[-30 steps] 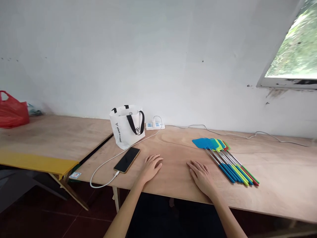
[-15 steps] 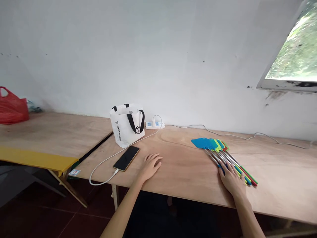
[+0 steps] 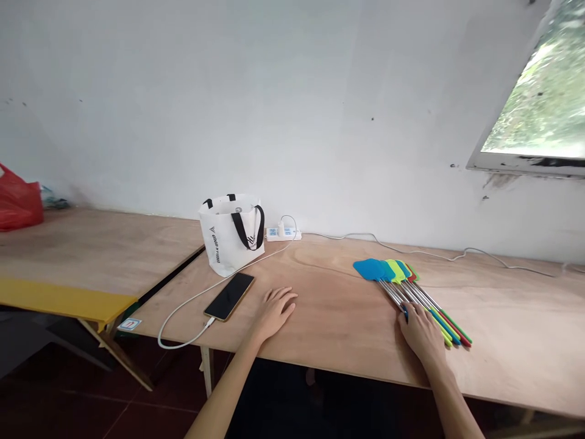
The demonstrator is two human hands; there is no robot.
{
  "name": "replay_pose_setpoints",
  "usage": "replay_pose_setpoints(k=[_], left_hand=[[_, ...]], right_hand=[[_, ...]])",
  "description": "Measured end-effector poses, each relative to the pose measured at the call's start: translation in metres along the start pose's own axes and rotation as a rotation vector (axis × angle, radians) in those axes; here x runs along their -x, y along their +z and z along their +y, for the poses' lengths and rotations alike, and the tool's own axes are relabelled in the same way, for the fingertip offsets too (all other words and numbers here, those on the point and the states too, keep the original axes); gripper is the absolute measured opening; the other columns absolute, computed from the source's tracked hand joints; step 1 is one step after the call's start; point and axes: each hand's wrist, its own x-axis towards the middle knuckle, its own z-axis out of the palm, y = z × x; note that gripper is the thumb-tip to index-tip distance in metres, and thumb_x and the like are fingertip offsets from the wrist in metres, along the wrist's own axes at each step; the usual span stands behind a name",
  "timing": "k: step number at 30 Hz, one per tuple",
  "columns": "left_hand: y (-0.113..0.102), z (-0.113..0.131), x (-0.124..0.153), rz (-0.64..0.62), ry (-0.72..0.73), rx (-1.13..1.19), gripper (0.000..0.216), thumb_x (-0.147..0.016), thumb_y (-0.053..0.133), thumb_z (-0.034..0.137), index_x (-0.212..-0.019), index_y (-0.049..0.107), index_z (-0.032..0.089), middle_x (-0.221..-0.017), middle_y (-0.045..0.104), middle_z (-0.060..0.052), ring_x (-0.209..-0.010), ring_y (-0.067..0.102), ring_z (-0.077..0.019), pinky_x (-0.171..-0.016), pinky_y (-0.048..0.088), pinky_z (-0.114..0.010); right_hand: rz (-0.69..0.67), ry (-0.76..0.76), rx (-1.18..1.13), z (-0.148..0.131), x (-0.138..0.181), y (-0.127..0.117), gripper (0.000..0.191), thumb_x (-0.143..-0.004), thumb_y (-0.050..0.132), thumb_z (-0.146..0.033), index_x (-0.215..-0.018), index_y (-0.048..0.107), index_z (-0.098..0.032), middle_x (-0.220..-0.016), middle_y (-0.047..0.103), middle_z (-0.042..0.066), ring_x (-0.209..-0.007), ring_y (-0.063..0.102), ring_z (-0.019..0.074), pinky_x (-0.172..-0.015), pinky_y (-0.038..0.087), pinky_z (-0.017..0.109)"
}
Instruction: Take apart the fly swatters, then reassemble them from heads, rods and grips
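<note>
My left hand (image 3: 274,311) lies flat and open on the plywood table (image 3: 338,317), fingers spread, just right of a black phone (image 3: 230,296). My right hand (image 3: 423,334) rests on the handles of a bundle of fly swatters (image 3: 411,292) with blue, green, yellow and red heads and metal shafts. Its fingers lie over the blue handles; whether they grip them cannot be made out.
A white tote bag (image 3: 232,233) with black straps stands behind the phone. A white cable (image 3: 192,305) runs from the phone to a power strip (image 3: 282,232) at the wall. A second table (image 3: 82,256) with a yellow edge and a red plastic bag (image 3: 18,204) lies left. A window (image 3: 539,97) is upper right.
My right hand slid right from the bare table onto the fly swatter handles. My left hand stayed put. The view shifted slightly.
</note>
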Motion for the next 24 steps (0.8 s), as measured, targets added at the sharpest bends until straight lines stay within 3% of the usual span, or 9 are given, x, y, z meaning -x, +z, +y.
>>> replay_pose_setpoints(k=[4, 8, 13, 19, 22, 24], left_hand=[[0.002, -0.001, -0.001, 0.000, -0.006, -0.004, 0.030, -0.103, 0.046, 0.032, -0.127, 0.064, 0.027, -0.147, 0.057, -0.005, -0.139, 0.048, -0.0244, -0.120, 0.030, -0.049], [0.005, -0.002, -0.001, 0.003, -0.008, -0.005, 0.030, -0.103, 0.047, 0.031, -0.127, 0.064, 0.028, -0.147, 0.057, -0.004, -0.139, 0.048, -0.0238, -0.120, 0.029, -0.049], [0.004, -0.001, 0.000, 0.003, -0.012, 0.007, 0.030, -0.102, 0.048, 0.029, -0.127, 0.064, 0.029, -0.147, 0.057, -0.004, -0.139, 0.048, -0.0232, -0.121, 0.028, -0.048], [0.000, -0.002, 0.000, -0.012, -0.036, 0.088, 0.029, -0.100, 0.052, 0.030, -0.125, 0.066, 0.027, -0.147, 0.057, -0.005, -0.140, 0.046, -0.0249, -0.123, 0.025, -0.051], [0.001, 0.004, -0.003, 0.008, -0.099, 0.294, 0.030, -0.099, 0.052, 0.038, -0.122, 0.067, 0.026, -0.141, 0.062, -0.007, -0.137, 0.050, -0.0263, -0.122, 0.029, -0.049], [0.000, 0.015, -0.006, 0.018, -0.172, 0.585, 0.038, -0.099, 0.052, 0.048, -0.128, 0.063, 0.025, -0.139, 0.062, -0.009, -0.131, 0.055, -0.0268, -0.116, 0.039, -0.046]], right_hand=[[-0.139, 0.011, 0.078, 0.003, -0.022, -0.009, 0.050, -0.097, 0.044, -0.033, -0.142, 0.051, -0.013, -0.126, 0.063, 0.020, -0.119, 0.059, 0.0355, -0.091, 0.048, 0.044], [-0.252, 0.004, 0.110, -0.001, -0.046, -0.013, 0.044, -0.091, 0.049, -0.028, -0.131, 0.058, -0.011, -0.119, 0.064, 0.021, -0.117, 0.061, 0.0356, -0.087, 0.049, 0.042], [-0.207, 0.032, 0.118, -0.011, -0.055, -0.014, 0.032, -0.097, 0.042, -0.024, -0.115, 0.064, -0.010, -0.111, 0.066, 0.024, -0.109, 0.065, 0.0368, -0.083, 0.048, 0.043], [-0.140, -0.047, 0.061, -0.022, -0.051, -0.024, 0.030, -0.098, 0.035, -0.012, -0.113, 0.061, -0.011, -0.103, 0.066, 0.020, -0.091, 0.069, 0.0291, -0.075, 0.046, 0.036], [-0.115, -0.141, 0.000, -0.036, -0.035, -0.035, 0.027, -0.098, 0.036, -0.013, -0.114, 0.058, -0.015, -0.104, 0.063, 0.014, -0.084, 0.066, 0.0235, -0.065, 0.042, 0.030], [-0.062, -0.274, -0.152, -0.053, -0.015, -0.046, 0.025, -0.100, 0.035, -0.018, -0.109, 0.058, -0.019, -0.098, 0.062, 0.010, -0.079, 0.063, 0.0215, -0.062, 0.041, 0.029]])
